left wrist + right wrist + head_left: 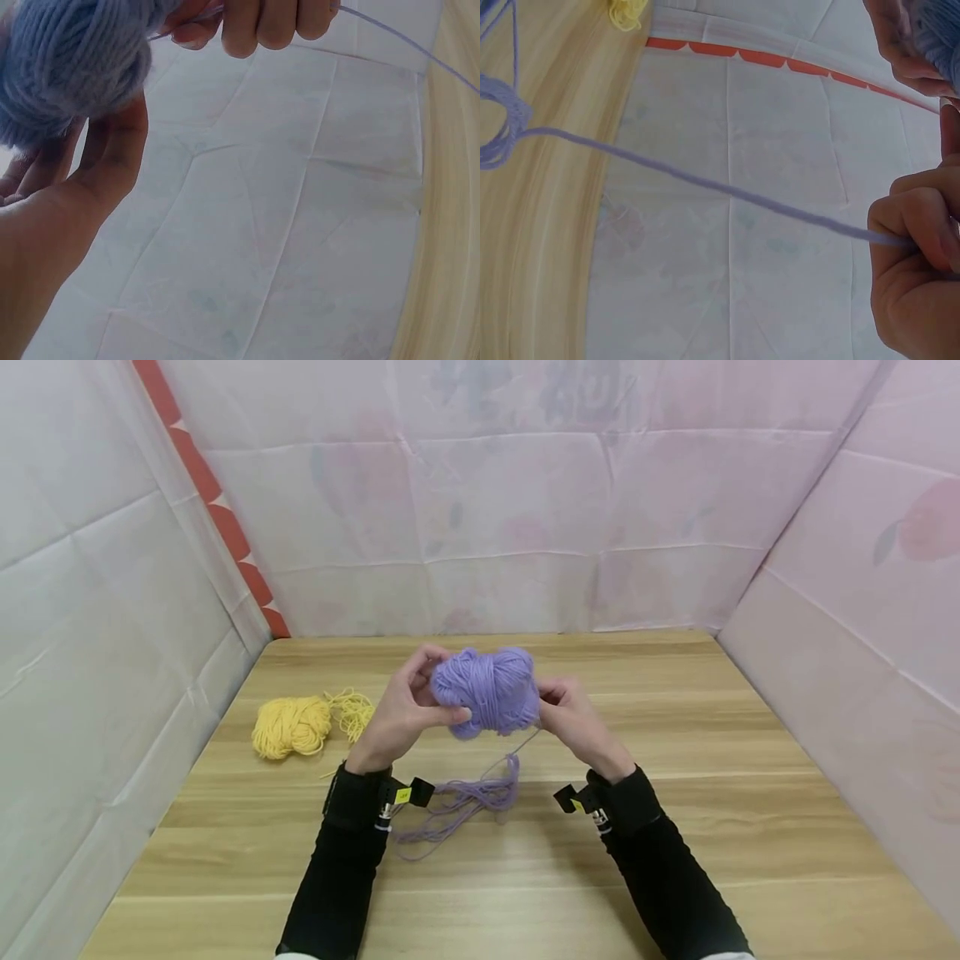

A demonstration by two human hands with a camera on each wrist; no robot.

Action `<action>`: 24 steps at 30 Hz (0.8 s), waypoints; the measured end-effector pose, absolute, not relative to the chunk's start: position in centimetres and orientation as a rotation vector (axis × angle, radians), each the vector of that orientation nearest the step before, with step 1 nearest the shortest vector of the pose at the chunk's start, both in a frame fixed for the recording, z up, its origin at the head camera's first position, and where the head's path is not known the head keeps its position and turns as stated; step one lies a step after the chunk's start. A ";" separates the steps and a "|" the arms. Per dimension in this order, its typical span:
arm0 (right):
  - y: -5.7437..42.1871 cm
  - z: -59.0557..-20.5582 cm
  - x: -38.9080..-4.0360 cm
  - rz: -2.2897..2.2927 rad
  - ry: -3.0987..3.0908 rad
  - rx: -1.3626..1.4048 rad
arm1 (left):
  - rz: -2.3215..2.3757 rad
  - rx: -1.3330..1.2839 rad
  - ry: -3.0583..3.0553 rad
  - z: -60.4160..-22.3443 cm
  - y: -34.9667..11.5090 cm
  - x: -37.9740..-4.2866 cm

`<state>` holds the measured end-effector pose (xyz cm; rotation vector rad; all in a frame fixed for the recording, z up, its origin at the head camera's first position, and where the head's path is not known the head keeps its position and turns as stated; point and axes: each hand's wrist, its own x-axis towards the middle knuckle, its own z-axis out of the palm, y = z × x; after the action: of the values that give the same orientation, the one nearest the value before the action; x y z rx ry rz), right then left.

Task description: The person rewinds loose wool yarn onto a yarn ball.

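Observation:
A purple ball of yarn (486, 689) is held up above the table, a band of strands wound round its middle. My left hand (405, 706) grips its left end, thumb in front and fingers behind. At the ball's right end my right hand (573, 722) has curled fingers round a purple strand (727, 191). From that hand the strand runs down to a loose purple tangle (472, 802) on the table. In the left wrist view, a short length of strand also links the ball (75, 67) to the right hand (274, 22).
A yellow ball of yarn (291, 727) lies on the left of the wooden table (675, 860), with loose yellow strands (350, 712) beside it. Pale patterned sheets (510, 510) hang behind the table and at both sides.

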<state>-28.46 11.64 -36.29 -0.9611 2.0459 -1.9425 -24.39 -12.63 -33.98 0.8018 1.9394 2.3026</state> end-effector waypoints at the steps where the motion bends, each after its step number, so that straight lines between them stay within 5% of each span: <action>1: 11.6 -36.4 -28.5 -1.927 2.056 -0.982 | 2.325 0.791 1.939 -34.0 -12.6 -24.4; 24: 10.4 -36.9 -28.4 -1.633 2.252 -1.187 | 2.627 0.574 1.989 -34.5 -12.4 -25.5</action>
<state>-28.35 10.37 -36.92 -1.1866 2.2517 -1.6334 -25.48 -12.44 -34.46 0.5736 1.9892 2.6265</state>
